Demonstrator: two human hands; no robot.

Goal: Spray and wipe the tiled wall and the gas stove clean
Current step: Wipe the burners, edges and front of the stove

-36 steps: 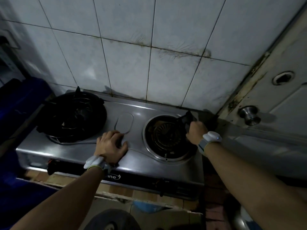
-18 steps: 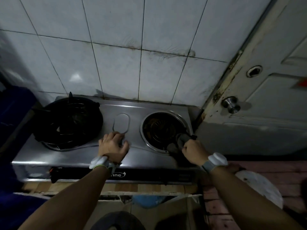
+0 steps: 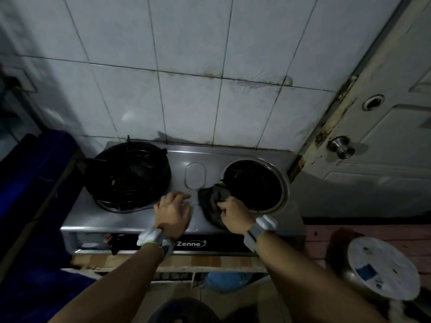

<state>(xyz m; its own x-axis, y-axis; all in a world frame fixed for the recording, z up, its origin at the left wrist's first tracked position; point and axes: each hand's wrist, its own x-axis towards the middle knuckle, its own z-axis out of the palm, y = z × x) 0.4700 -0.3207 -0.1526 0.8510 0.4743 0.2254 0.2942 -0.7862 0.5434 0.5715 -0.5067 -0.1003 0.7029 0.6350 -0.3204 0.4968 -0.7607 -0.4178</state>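
On gas stove (image 3: 130, 221) top, near front edge: right hand (image 3: 234, 215) grips dark rag (image 3: 211, 202), fingers curled round it. Rag lies on metal, touching left rim of right burner (image 3: 255, 184). Left hand (image 3: 173, 212) rests on stove just beside rag, fingers loose, holding nothing. Tiled wall (image 3: 186, 101) stands behind stove, brown marks along lines. Door knob (image 3: 341, 147) at right.

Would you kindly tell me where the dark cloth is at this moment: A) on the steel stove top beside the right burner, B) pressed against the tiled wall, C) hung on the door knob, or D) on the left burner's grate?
A: the right hand grips the dark cloth on the stove top, at the front-left rim of the right burner.
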